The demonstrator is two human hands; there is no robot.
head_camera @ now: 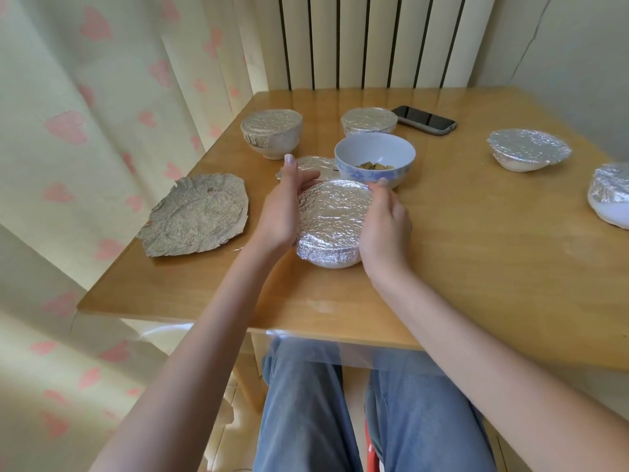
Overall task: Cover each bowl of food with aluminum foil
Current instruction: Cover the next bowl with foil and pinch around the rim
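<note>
I am seated at a light wooden tabletop [459, 267], looking down at my two bare forearms reaching forward. Between my hands sits a white bowl [335, 262] whose top and upper sides are wrapped in crinkled aluminum foil [333, 212]. My left hand [282, 212] cups the bowl's left side, fingers straight and pressed against the foil, with one finger pointing up past the far rim. My right hand [384, 226] curves round the right side, its grip closed on the foil edge, fingertips bent at the far rim.

Just behind this bowl stands an uncovered blue-and-white patterned bowl [374, 161] with a little brownish food [374, 165] at the bottom. To its left, partly hidden by my left hand, lies another foil-covered item [315, 163]. Farther back are two more foil-covered bowls, one at the back left [271, 132] and one at the back centre [369, 121]. A dark phone [423, 120] lies flat just right of the back centre bowl. At the right side sit a shallow foil-covered bowl [529, 149] and, cut by the frame edge, another [611, 199].

A loose, wrinkled sheet of foil [200, 219] lies flat near the tabletop's left edge, well apart from my hands. My knees in blue jeans [306, 403] show below the tabletop. A curtain with pink hearts [85, 131] hangs to the left.
</note>
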